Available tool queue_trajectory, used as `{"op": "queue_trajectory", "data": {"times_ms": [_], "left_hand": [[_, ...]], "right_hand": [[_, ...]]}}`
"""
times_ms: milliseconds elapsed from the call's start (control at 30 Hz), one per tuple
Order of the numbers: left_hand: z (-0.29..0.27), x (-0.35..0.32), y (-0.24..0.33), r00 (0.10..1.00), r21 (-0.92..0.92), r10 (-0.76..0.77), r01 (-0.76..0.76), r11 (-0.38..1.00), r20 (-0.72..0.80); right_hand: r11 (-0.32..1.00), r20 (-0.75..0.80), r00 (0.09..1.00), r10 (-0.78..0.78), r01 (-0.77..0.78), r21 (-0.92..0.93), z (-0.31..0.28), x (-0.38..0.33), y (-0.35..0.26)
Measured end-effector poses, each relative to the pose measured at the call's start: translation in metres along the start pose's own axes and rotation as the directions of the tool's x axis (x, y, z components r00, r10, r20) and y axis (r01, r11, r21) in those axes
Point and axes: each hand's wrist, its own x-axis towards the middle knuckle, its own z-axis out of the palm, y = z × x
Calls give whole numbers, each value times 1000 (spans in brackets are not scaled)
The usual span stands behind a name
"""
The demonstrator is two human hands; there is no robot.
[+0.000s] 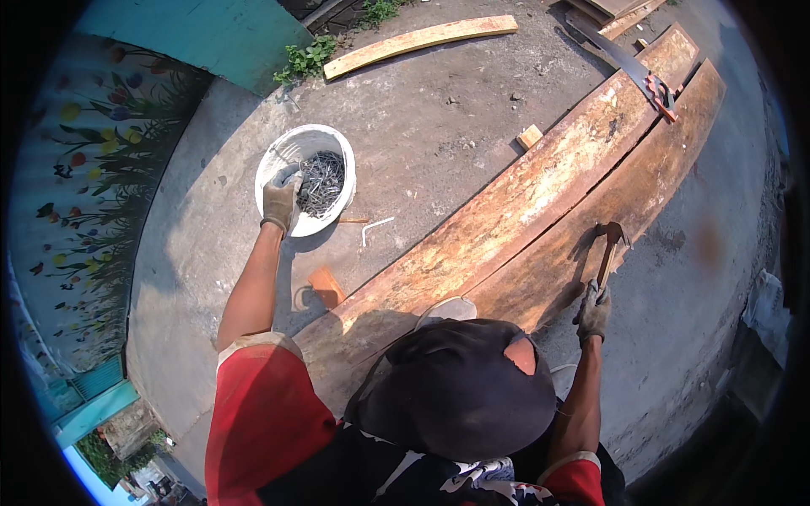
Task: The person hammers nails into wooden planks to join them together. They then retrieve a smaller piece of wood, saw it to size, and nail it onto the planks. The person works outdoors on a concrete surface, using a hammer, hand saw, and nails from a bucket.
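Observation:
A white bucket (pixel 341 142) holding many grey nails (pixel 321 184) stands on the ground ahead and to the left. My left hand (pixel 281 201), in a worn work glove, reaches over the bucket's near left side. Its fingers look bent, and what is in them, if anything, is hidden. On the right, my gloved right hand (pixel 593 314) grips a claw hammer (pixel 606 260) by its wooden handle. The hammer's head is raised near the right edge of two long weathered boards (pixel 540 198), which lie side by side and run away to the upper right.
A handsaw (pixel 660 97) with an orange-and-black handle lies across the boards' far end. Small wood blocks (pixel 529 137) and a bent white rod (pixel 376 228) are on the concrete. Farther off lies a narrow plank (pixel 422 38). At left stands a flower-painted panel (pixel 93 194).

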Motion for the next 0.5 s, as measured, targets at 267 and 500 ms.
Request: {"op": "queue_trajectory", "data": {"times_ms": [267, 500], "left_hand": [[150, -65, 106, 918, -262, 92, 14, 965, 387], [397, -95, 120, 660, -213, 121, 61, 975, 741]], "right_hand": [[991, -97, 991, -93, 83, -105, 14, 9, -14], [995, -156, 983, -97, 95, -19, -14, 2, -57]]}}
